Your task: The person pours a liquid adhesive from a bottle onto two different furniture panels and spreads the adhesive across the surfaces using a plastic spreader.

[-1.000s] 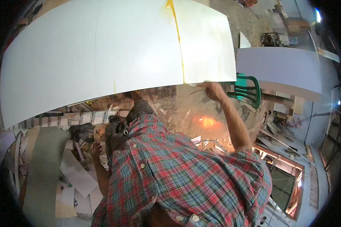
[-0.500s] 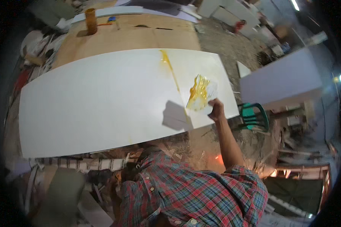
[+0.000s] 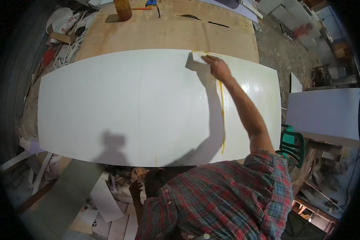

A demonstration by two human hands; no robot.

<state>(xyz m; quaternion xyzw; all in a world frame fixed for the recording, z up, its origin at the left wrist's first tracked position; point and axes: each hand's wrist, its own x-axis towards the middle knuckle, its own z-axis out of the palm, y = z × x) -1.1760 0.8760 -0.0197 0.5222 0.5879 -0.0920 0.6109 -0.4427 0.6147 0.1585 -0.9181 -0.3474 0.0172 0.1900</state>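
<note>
My right hand (image 3: 220, 68) reaches to the far edge of the white panel (image 3: 108, 100), fingers closed on a flat white spreader (image 3: 199, 57). The spreader rests against the panel's surface, with some yellow showing along its edge. Under my right forearm a line of yellow glue (image 3: 223, 116) runs from the far side toward the near edge. To its right the panel has a wet, streaky shine. My left hand (image 3: 135, 188) hangs low by my side, just off the panel's near edge; it is dark, and its fingers are hard to make out.
Beyond the panel lies a wooden board (image 3: 168, 36) bearing a brown cylindrical container (image 3: 123, 10), a blue tool (image 3: 151, 3), a toothed blade piece (image 3: 190, 17) and a thin black stick. A green chair (image 3: 293, 146) stands right. Offcuts (image 3: 107, 200) litter the floor lower left.
My right hand has gone from holding the glue-covered spreader above the panel's right part to pressing it at the far edge. The view has shifted, and the glue line now reaches nearer me.
</note>
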